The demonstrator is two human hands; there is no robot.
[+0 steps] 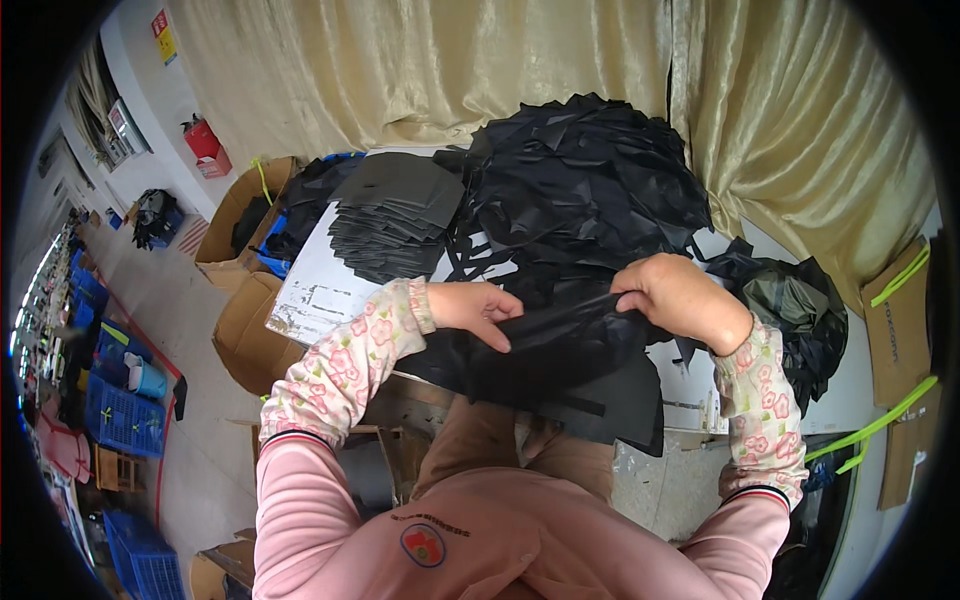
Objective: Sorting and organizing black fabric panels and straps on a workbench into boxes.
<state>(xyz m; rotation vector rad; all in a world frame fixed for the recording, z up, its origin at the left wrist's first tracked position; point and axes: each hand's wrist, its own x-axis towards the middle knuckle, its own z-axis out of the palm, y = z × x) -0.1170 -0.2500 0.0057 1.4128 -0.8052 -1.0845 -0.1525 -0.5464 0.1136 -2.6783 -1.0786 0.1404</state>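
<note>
My right hand (680, 298) pinches the edge of a thin black fabric piece (570, 345), which hangs in dark folds between my hands at the front of the table. At the left end of this piece is my left hand (472, 308), thumb and fingers apart, its fingertips close to the cloth. Below it, a flat black sheet (620, 405) sticks out over the table's front edge. A large heap of black fabric pieces (585, 180) rises behind my hands. Left of the heap sits a fanned stack of dark grey cut pieces (395, 215).
The white table (310, 285) has worn patches. More black material in a bag-like bundle (800, 315) lies at the right. Cardboard boxes (250, 335) stand to the left, another carton (895, 330) at the far right. Gold curtains (420, 70) hang behind. Blue crates (125, 415) line the left floor.
</note>
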